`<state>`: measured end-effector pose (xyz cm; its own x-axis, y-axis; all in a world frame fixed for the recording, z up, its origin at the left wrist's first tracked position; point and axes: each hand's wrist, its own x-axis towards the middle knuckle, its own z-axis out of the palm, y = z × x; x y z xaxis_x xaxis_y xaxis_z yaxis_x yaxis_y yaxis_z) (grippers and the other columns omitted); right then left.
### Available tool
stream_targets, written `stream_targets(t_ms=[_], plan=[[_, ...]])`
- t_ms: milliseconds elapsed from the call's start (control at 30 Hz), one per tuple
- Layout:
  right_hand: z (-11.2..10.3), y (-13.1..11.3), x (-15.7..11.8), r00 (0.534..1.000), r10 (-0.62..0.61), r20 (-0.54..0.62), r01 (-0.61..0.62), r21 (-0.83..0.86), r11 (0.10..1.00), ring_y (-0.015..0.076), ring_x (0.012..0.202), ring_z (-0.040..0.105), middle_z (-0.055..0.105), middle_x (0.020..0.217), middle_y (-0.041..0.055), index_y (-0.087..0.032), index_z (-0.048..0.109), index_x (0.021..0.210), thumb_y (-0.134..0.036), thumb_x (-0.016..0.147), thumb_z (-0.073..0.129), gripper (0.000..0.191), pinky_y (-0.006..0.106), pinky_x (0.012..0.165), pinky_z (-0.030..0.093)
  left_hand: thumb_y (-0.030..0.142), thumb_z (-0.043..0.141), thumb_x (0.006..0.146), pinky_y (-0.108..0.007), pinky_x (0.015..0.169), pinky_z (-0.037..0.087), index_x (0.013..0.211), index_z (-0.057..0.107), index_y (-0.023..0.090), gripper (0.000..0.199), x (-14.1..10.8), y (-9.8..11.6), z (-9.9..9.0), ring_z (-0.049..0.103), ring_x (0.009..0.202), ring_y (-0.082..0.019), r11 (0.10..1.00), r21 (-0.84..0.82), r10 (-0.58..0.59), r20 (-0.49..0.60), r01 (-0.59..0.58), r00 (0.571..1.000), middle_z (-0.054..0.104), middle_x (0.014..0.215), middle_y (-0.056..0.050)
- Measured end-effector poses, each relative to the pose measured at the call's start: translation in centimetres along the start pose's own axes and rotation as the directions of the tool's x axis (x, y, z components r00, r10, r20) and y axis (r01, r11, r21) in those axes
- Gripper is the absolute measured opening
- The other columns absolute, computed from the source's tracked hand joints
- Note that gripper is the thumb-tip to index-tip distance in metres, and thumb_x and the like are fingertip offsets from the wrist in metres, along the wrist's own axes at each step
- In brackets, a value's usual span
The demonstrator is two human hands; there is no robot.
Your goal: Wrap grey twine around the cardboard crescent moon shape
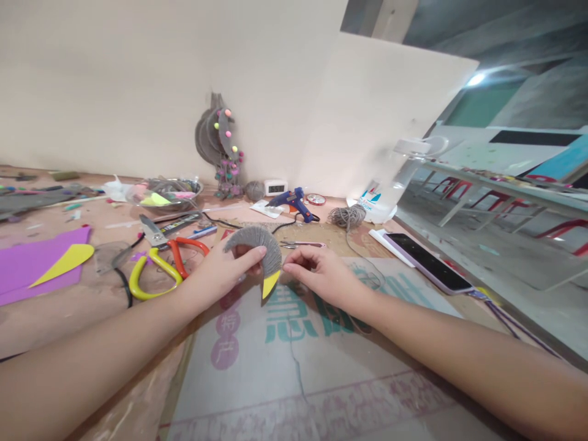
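My left hand (pixel 223 268) grips a crescent (pixel 272 248) wound with grey yarn, its thumb resting across the near face. At its lower end a bare yellow tip (pixel 271 285) shows. Just right of that tip, my right hand (pixel 324 274) is closed in a pinch on the grey yarn, which is very thin and hard to see between the fingers. Behind my right hand lies a loose ball of grey yarn (pixel 347 215), its strand curling down toward my right forearm. Under both hands is a printed sheet (pixel 248 392) with green and purple characters.
Yellow-and-orange-handled scissors (pixel 156 275) lie left, near purple sheets (pixel 27 263) and a yellow crescent (pixel 67 264). Behind are a bowl of scraps (pixel 177 193), a blue glue gun (pixel 294 201), a small clock (pixel 276 187) and a hanging ornament (pixel 215 141). A phone (pixel 427 260) and clear jug (pixel 390 184) stand right.
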<state>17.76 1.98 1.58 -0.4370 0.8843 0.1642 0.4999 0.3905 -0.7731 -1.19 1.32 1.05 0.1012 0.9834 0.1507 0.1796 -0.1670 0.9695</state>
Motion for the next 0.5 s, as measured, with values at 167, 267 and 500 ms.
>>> stream_targets(t_ms=[167,267,500], plan=[[-0.04,-0.24,-0.21,0.999,-0.019,0.042,0.02,-0.038,0.999,0.0112,0.063,0.053,0.062,0.07,0.0005,-0.016,0.063,0.078,-0.026,0.082,0.051,0.016,0.022,0.058,0.042,0.03,0.061,0.072,-0.024,0.058,0.043,0.063,0.061,0.018,0.015,-0.03,0.2,0.03,0.055,0.056,-0.015,0.998,-0.055,0.014,0.005,-0.014,1.0,0.06,0.057,0.0],[-0.08,-0.22,-0.21,0.996,-0.042,0.073,0.046,-0.06,0.997,0.0126,0.068,0.057,0.065,0.075,0.0016,-0.017,0.065,0.081,-0.026,0.083,0.05,0.018,0.024,0.063,0.043,0.029,0.064,0.069,-0.025,0.057,0.043,0.063,0.062,0.018,0.013,-0.1,0.25,0.17,0.055,0.057,-0.016,0.989,-0.142,-0.039,-0.011,0.037,0.999,0.059,0.056,0.001],[-0.17,0.03,-0.09,0.997,-0.065,0.047,0.069,-0.086,0.994,0.0119,0.067,0.056,0.064,0.075,0.0011,-0.017,0.065,0.079,-0.025,0.084,0.051,0.017,0.023,0.062,0.043,0.028,0.066,0.067,-0.026,0.057,0.044,0.07,0.066,0.018,0.01,-0.18,0.02,0.35,0.056,0.059,-0.016,0.975,-0.215,-0.065,-0.004,0.062,0.998,0.061,0.059,-0.001]])
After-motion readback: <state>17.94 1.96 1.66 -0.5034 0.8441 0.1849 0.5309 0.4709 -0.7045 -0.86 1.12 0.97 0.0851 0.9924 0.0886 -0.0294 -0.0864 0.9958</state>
